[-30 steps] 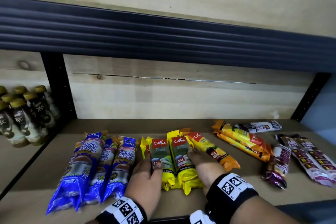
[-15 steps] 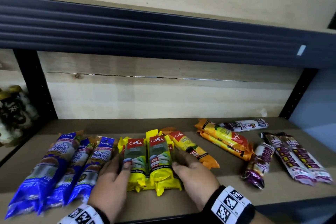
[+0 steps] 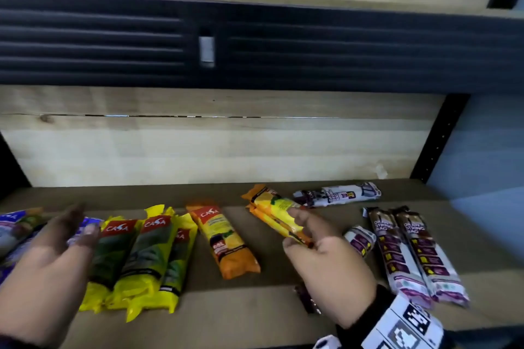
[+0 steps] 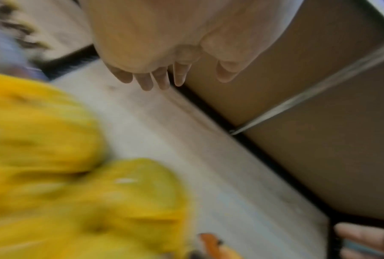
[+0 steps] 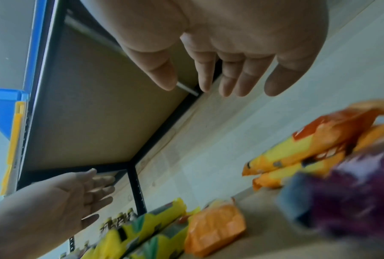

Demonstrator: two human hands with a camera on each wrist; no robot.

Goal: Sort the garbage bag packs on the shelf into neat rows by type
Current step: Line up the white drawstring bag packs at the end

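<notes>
On the shelf board (image 3: 255, 309) three yellow packs (image 3: 141, 255) lie side by side. One orange pack (image 3: 224, 238) lies alone to their right, and two more orange packs (image 3: 269, 210) lie stacked at an angle further back. My right hand (image 3: 300, 229) hovers at the near end of that stack with its fingers (image 5: 208, 78) straight, holding nothing. My left hand (image 3: 82, 224) floats open over the seam between the blue packs (image 3: 14, 229) and the yellow ones (image 4: 53, 157). Purple-and-white packs (image 3: 405, 252) lie at the right.
One more purple-and-white pack (image 3: 337, 194) lies crosswise at the back, and a short one (image 3: 360, 238) sits partly behind my right hand. A dark beam (image 3: 255, 42) of the upper shelf hangs overhead. A black upright (image 3: 442, 139) bounds the right side.
Both hands have left the yellow packs. My right hand moved right to the stacked orange packs, my left hand drifted left and lifted. The view swung to the right.
</notes>
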